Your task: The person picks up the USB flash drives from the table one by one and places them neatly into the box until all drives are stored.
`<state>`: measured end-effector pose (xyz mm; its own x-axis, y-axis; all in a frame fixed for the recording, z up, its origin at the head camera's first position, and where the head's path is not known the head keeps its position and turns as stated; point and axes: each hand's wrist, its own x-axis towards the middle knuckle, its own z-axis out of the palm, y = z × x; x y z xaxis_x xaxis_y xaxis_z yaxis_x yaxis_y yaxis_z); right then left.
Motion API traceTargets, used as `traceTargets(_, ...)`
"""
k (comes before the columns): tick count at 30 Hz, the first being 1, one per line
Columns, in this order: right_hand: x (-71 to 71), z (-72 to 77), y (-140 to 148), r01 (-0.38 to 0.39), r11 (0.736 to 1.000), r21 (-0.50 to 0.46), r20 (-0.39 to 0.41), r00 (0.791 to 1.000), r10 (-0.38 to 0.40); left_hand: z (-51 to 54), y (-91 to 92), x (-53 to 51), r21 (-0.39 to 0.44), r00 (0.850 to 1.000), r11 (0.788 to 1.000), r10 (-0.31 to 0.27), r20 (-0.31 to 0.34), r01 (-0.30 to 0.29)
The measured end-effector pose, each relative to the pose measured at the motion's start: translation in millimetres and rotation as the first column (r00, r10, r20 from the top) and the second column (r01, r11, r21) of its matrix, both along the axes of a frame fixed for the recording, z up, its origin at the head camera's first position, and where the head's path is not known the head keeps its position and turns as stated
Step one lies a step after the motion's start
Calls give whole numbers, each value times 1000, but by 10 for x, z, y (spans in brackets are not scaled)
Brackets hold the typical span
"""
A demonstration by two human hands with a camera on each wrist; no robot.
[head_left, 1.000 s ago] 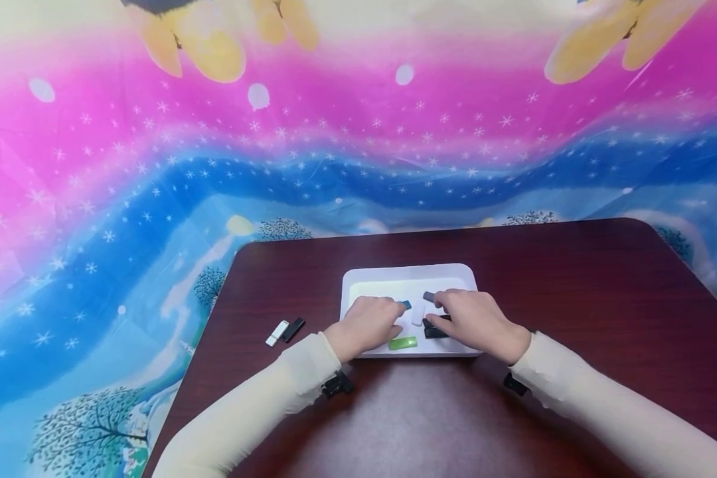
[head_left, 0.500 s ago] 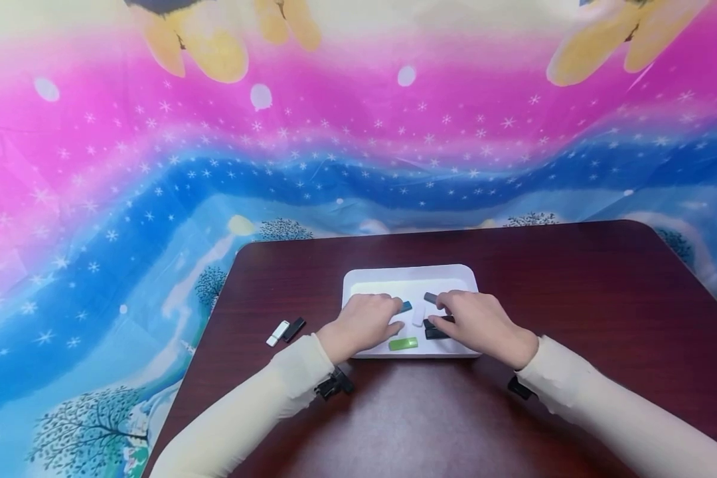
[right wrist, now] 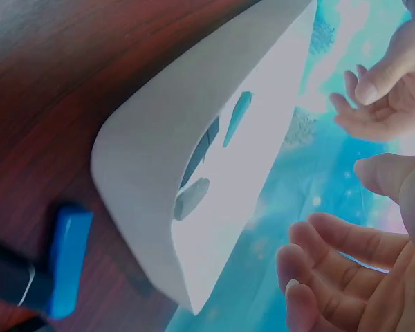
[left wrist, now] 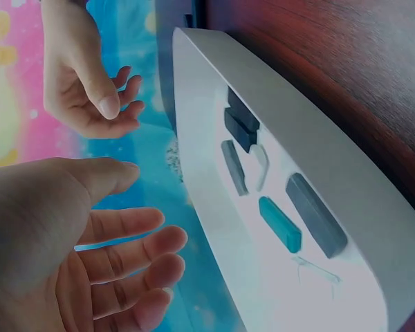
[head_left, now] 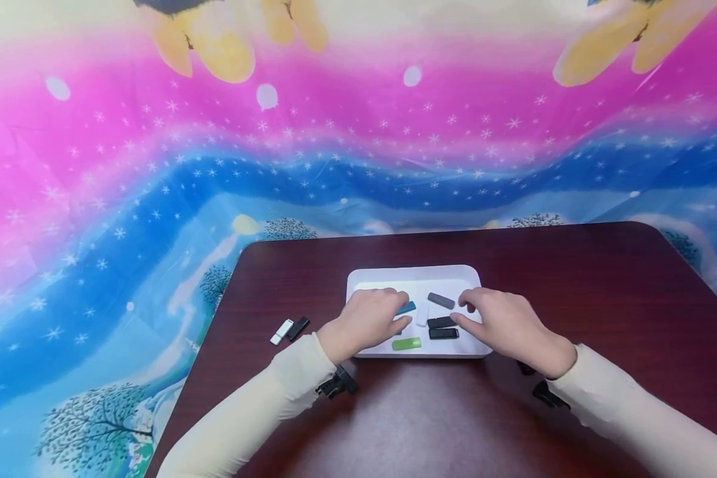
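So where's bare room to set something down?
Glossy maroon tabletop lies bare behind the white rectangular tray and before it, between the cream sleeves. Crowded: tray centre, with slim grey stick, white stick, two black sticks.

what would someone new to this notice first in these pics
The loud pink and blue backdrop behind the dark table would likely catch the eye first. Next comes the white tray on the table, with the left hand over its left side and the right hand at its right. The bright green stick inside, towards the near edge, stands out too.
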<state>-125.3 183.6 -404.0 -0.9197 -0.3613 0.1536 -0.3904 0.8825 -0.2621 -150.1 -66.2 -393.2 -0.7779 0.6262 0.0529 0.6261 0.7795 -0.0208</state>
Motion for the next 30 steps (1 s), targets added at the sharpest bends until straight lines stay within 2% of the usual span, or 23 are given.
traceTargets(6,54,21,218,42,999,-27,-16,999,-43,16,108,56,25,1000,1000,-14,-17,14)
traceTargets(11,75,21,384,87,995,-48,6,996,-86,17,228,77,21,999,999,-25,-27,26)
traceTargets(18,123,5,643,133,990,-45,10,991,-133,24,391,112,31,998,998,-57,-15,58)
traceTargets(25,165,-85,911,174,984,-31,57,983,-172,-5,564,154,11,993,993,-113,-45,114)
traceTargets(30,159,-213,1082,198,980,-12,87,977,-196,-12,655,196,-5,987,989,-146,-61,146)
